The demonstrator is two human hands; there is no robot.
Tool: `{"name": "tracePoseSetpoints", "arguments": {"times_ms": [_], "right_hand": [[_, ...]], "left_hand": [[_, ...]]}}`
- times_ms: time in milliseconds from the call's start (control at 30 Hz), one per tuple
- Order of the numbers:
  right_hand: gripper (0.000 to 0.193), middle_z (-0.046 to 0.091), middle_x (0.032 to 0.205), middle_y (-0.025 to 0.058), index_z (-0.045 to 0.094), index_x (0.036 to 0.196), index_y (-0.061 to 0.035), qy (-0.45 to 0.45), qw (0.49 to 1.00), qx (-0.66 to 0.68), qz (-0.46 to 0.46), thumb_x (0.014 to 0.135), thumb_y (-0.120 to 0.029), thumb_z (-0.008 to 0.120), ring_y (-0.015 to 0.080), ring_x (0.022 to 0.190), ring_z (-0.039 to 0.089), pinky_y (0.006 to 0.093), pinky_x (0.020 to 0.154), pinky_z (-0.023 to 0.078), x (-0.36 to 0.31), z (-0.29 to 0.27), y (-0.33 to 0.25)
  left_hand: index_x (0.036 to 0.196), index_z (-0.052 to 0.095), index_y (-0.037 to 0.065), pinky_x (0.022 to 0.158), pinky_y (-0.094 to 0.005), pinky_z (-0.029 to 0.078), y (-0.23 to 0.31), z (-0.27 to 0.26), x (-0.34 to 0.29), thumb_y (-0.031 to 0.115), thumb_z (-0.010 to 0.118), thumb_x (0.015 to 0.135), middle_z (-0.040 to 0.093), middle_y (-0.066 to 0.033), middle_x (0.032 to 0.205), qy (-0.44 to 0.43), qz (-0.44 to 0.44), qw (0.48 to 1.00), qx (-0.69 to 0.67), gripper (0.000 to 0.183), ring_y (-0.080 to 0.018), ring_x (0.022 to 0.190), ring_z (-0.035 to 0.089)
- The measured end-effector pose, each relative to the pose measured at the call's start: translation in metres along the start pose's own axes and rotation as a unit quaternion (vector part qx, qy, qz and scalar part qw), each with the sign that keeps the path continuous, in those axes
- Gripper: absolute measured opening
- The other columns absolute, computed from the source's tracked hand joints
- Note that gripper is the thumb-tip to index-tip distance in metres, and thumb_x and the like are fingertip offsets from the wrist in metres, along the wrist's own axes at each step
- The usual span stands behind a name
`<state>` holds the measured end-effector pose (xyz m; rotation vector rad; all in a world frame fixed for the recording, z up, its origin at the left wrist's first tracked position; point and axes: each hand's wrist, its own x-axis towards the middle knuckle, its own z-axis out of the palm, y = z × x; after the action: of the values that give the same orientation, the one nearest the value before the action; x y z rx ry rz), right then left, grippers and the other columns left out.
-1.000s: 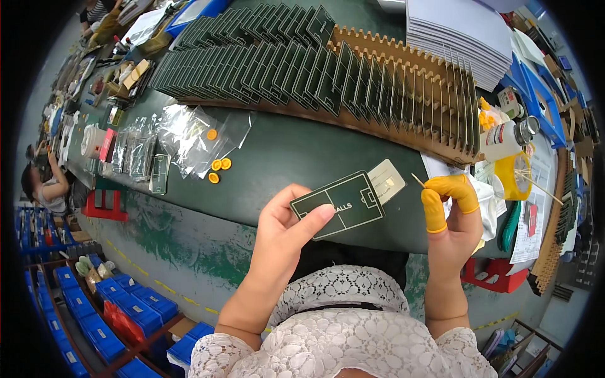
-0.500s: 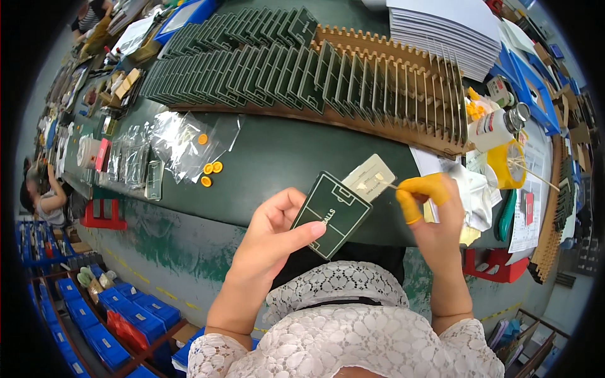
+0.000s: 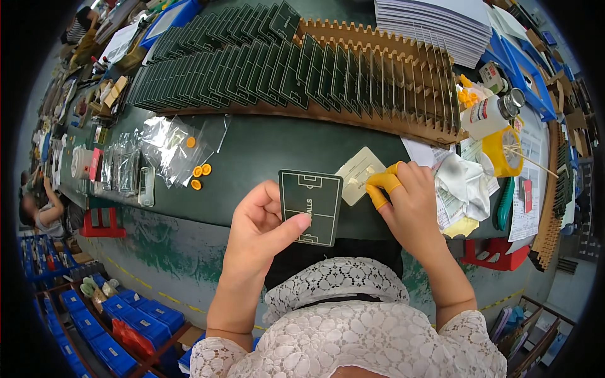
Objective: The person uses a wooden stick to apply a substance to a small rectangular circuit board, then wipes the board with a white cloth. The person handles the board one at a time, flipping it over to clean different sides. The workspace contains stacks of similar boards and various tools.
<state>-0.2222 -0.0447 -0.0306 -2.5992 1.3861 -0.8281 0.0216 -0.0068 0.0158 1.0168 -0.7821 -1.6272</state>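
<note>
My left hand (image 3: pixel 261 230) grips a dark green rectangular plate (image 3: pixel 320 205) with white sports-pitch lines, thumb across its face. The plate is held up off the table, nearly upright in view. Yellow finger cots (image 3: pixel 380 186) cover the thumb and index finger of my right hand (image 3: pixel 406 205). Those fingers are curled together at the right edge of a cream card (image 3: pixel 359 171), which lies beyond the green plate. Whatever the right fingertips pinch is hidden behind them.
Brown notched racks (image 3: pixel 378 129) hold rows of similar plates (image 3: pixel 252 75) across the back. Small orange rings (image 3: pixel 196 184) lie beside clear plastic bags (image 3: pixel 170 148) on the left. Right: a white bottle (image 3: pixel 488 116), a yellow roll (image 3: pixel 502 154) with sticks, and a crumpled white cloth (image 3: pixel 463 183).
The green plate has swung from a slant to nearly upright and shifted left with my left hand. My right hand has come left to the cream card; the thin stick it held is out of sight.
</note>
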Motion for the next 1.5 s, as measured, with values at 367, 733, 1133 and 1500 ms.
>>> {"name": "tracePoseSetpoints", "arguments": {"times_ms": [367, 733, 1133, 1500], "right_hand": [[0.021, 0.056, 0.084, 0.0085, 0.065, 0.088, -0.0044, 0.05, 0.994, 0.067, 0.067, 0.072, -0.005, 0.078, 0.0256, 0.078, 0.052, 0.0376, 0.072, 0.038, 0.008, -0.015, -0.01], [0.018, 0.064, 0.087, 0.007, 0.067, 0.095, -0.0026, 0.118, 0.924, 0.341, 0.129, 0.08, -0.003, 0.078, 0.0168, 0.076, 0.053, 0.0264, 0.067, 0.044, 0.011, -0.046, -0.05], [0.028, 0.063, 0.084, 0.0059, 0.068, 0.097, -0.008, 0.129, 0.968, 0.203, 0.069, 0.073, -0.006, 0.082, 0.0234, 0.071, 0.051, 0.0347, 0.066, 0.036, 0.013, -0.038, -0.057], [0.031, 0.06, 0.085, 0.005, 0.068, 0.099, -0.0085, 0.133, 0.979, 0.152, 0.037, 0.072, -0.006, 0.082, 0.0235, 0.071, 0.05, 0.0351, 0.066, 0.034, 0.018, -0.034, -0.056]], "left_hand": [[0.096, 0.059, 0.001, 0.081, -0.024, 0.048, -0.011, 0.007, 0.004, -0.005, 0.072, 0.083, 0.07, -0.0056, 0.096, 0.055, 0.095, 0.989, 0.103, 0.019, -0.0087, 0.087, 0.062], [0.087, 0.066, 0.008, 0.081, -0.0351, 0.046, -0.021, 0.018, 0.009, -0.003, 0.076, 0.07, 0.071, -0.0026, 0.085, 0.144, 0.378, 0.791, 0.459, 0.023, -0.0195, 0.078, 0.066], [0.09, 0.065, 0.008, 0.083, -0.0376, 0.046, -0.019, 0.018, 0.004, -0.006, 0.075, 0.07, 0.07, -0.0024, 0.084, 0.136, 0.413, 0.727, 0.532, 0.027, -0.0189, 0.076, 0.065], [0.092, 0.065, 0.008, 0.078, -0.0351, 0.044, -0.021, 0.014, 0.006, -0.004, 0.076, 0.069, 0.069, -0.0008, 0.084, 0.127, 0.428, 0.713, 0.54, 0.028, -0.0191, 0.074, 0.063]]}}
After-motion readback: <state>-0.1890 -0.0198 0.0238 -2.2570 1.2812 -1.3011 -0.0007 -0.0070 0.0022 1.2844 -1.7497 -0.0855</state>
